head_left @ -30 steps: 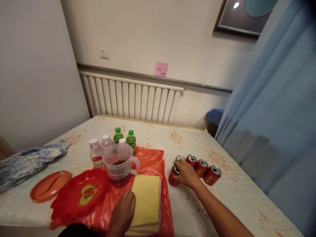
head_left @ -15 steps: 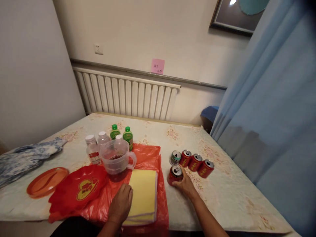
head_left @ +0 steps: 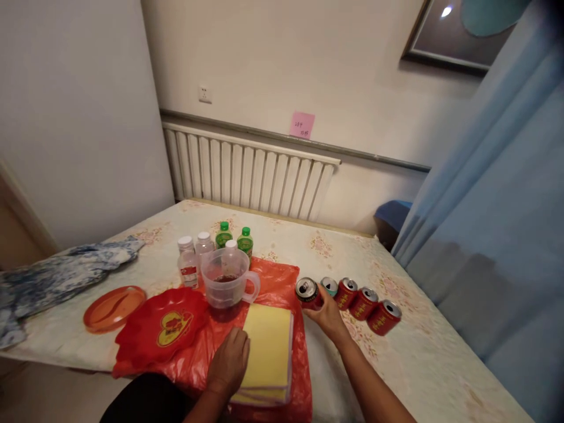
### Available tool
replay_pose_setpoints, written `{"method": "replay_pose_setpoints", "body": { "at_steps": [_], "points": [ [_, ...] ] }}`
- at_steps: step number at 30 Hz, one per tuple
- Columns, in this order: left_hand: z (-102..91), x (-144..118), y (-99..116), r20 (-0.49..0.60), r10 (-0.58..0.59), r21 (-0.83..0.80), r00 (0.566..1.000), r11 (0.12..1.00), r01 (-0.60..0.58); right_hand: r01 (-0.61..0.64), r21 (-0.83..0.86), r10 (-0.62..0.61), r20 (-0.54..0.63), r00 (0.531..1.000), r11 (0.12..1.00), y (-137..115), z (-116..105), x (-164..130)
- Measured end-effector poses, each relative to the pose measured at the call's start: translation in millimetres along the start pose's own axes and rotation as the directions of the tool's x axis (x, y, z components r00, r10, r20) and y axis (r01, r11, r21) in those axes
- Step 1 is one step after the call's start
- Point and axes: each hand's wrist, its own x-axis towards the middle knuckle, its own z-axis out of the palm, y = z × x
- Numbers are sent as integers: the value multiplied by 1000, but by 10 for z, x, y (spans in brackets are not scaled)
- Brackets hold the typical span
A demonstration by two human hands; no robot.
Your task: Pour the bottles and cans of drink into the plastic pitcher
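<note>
The right hand [head_left: 326, 313] grasps a red drink can [head_left: 308, 293], fingers wrapped round its lower body; the can stands upright with its silver top facing up, at the right edge of the orange plastic sheet [head_left: 277, 276]; from the clear measuring jug [head_left: 225, 285], the can lies at 3 o'clock, near but apart. The left hand [head_left: 230, 362] is released and lies flat, palm down, on the left border of the yellow cloth stack [head_left: 269, 349]; the stack rests on the orange plastic sheet, at 6 o'clock from the jug. The jug holds a little dark liquid at its bottom; its handle points toward 3 o'clock. At 3 o'clock from the held can runs a row of cans [head_left: 363, 303]; the nearest one has a pale green body, the other three are red; they lie close together, and the held can sits just beside the green one. At 11 o'clock from the jug stand two clear white-capped bottles [head_left: 188, 267]; at 12 o'clock stand two green bottles [head_left: 245, 241]. A red bag with a yellow emblem [head_left: 163, 326] lies at 8 o'clock from the jug; an orange lid [head_left: 114, 307] lies at 9 o'clock from the bag, apart from it; a blue patterned cloth [head_left: 57, 276] lies at the table's [head_left: 423, 358] far left.
</note>
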Motion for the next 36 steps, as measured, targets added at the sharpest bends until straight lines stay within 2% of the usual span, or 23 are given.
{"method": "replay_pose_setpoints", "body": {
  "at_steps": [3, 6, 13, 21, 24, 29, 36],
  "points": [
    [11, -21, -2, -23, -15, -19, 1000, 1000, 14, 171, -125, -160, 89, 983, 977, -362, 96, 330],
    [28, -42, -5, -61, -21, -26, 998, 999, 20, 340, -239, -308, 160, 938, 910, -664, 257, 628],
    [96, -88, -19, -99, -36, -72, 994, 997, 29, 577, -303, -493, 310, 813, 759, -1107, 655, 1078],
    [119, -112, -22, -67, -93, -8, 993, 996, 93, 707, -420, -547, 449, 707, 569, -1521, 768, 1255],
    [101, -113, -16, -58, -92, 0, 994, 996, 92, 740, -457, -558, 487, 672, 493, -1596, 793, 1294],
    [93, -111, -15, -72, -80, -8, 994, 997, 79, 789, -527, -578, 552, 601, 316, -1672, 814, 1321],
    [122, -118, -33, -32, -93, -32, 995, 995, 92, 821, -528, -578, 609, 544, 217, -1801, 785, 1295]
  ]
}}
